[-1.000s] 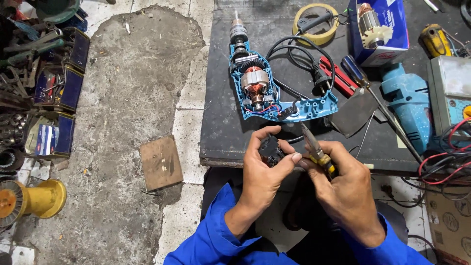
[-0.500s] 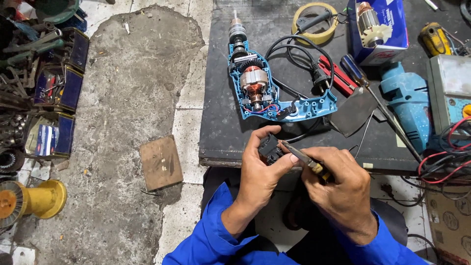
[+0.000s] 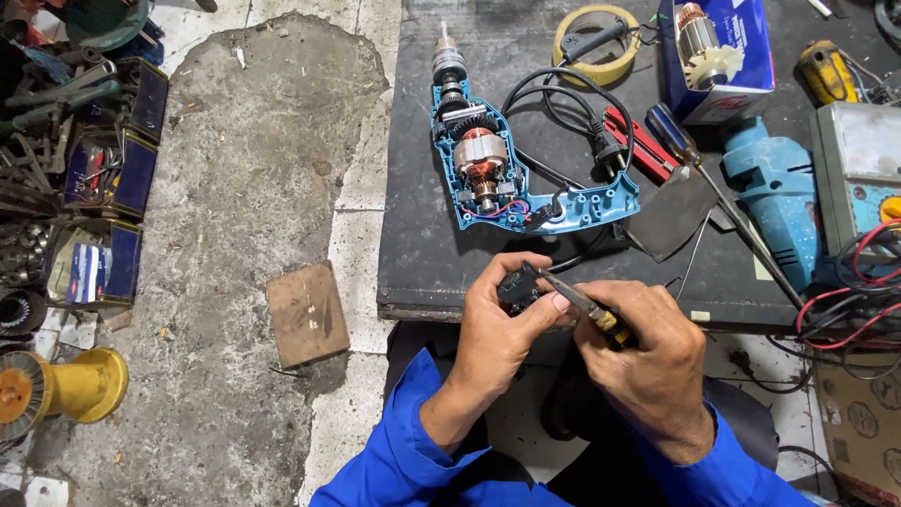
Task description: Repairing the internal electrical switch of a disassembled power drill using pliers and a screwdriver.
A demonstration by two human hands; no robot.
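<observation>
A dark worktop (image 3: 413, 188) is seen from above, set beside a cracked concrete floor (image 3: 235, 169). On the worktop an opened blue drill (image 3: 497, 178) is laid with its motor exposed, and a black cord (image 3: 563, 103) is looped just beside it. To the right a second blue drill body (image 3: 774, 188) is placed, next to a meter (image 3: 859, 174) with red leads. A blue box (image 3: 727, 56) with a rotor on it is set at the far edge, near a roll of tape (image 3: 596, 42). A long screwdriver (image 3: 723, 197) is laid diagonally between the two drills. On the floor a small wooden block (image 3: 307, 313) is seen, and a yellow spool (image 3: 56, 390) lies at the left.

At the near edge of the worktop both hands are held close together. The left hand (image 3: 497, 329) is closed around a small black switch (image 3: 519, 286), which is pinched between thumb and fingers. The right hand (image 3: 648, 357) is wrapped around a small screwdriver (image 3: 587, 305), whose tip is pressed against the switch. The switch is held just in front of the worktop edge, below the opened drill.
</observation>
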